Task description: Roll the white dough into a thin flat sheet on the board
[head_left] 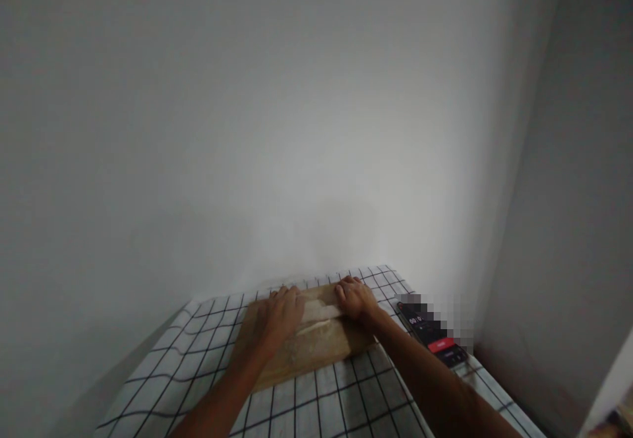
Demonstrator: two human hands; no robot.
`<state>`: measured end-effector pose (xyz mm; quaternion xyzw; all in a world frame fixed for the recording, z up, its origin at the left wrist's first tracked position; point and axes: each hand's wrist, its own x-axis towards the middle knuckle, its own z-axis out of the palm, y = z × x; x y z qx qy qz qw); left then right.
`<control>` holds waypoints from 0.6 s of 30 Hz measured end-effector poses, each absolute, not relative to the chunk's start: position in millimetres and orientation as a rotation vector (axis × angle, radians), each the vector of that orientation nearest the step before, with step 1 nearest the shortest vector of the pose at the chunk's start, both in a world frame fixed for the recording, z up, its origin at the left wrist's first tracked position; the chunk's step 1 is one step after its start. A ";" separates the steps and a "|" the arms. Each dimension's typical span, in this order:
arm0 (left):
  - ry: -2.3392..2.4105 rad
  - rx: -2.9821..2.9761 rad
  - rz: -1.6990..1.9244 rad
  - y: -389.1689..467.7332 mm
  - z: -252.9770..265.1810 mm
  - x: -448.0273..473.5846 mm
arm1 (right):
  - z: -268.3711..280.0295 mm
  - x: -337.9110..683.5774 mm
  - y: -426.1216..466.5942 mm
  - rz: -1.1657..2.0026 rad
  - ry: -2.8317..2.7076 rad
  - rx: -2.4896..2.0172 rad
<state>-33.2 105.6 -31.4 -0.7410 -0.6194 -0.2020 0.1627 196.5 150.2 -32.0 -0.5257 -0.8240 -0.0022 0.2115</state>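
A wooden board [311, 352] lies on a checked cloth, with white flour smears on its near part. Across the board runs a pale rolling pin [319, 309], its two ends covered by my hands. My left hand [285, 309] is closed over the left end, and my right hand [354, 297] has its fingers curled over the right end. Just on the near side of the pin, a thin pale edge of dough [315, 326] shows on the board. The rest of the dough is hidden by the pin and my hands.
The white cloth [192, 339] with dark grid lines covers the table. To the right of my right forearm lies a phone [429, 334] with a timer on its screen, partly pixelated. A white wall [297, 128] stands right behind the table, and another wall rises at the right.
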 end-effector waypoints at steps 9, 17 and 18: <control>-1.871 -2.091 -0.462 111.4 -11.0 -26.6 | -31.0 191.0 174.4 -0.018 -2.318 -1.514; -2.052 -2.051 -0.398 144.6 -9.0 -28.6 | -23.4 178.2 199.3 -0.056 -2.295 -1.588; -2.077 -2.046 -0.396 147.7 -8.1 -28.9 | -23.1 176.6 202.4 -0.056 -2.290 -1.600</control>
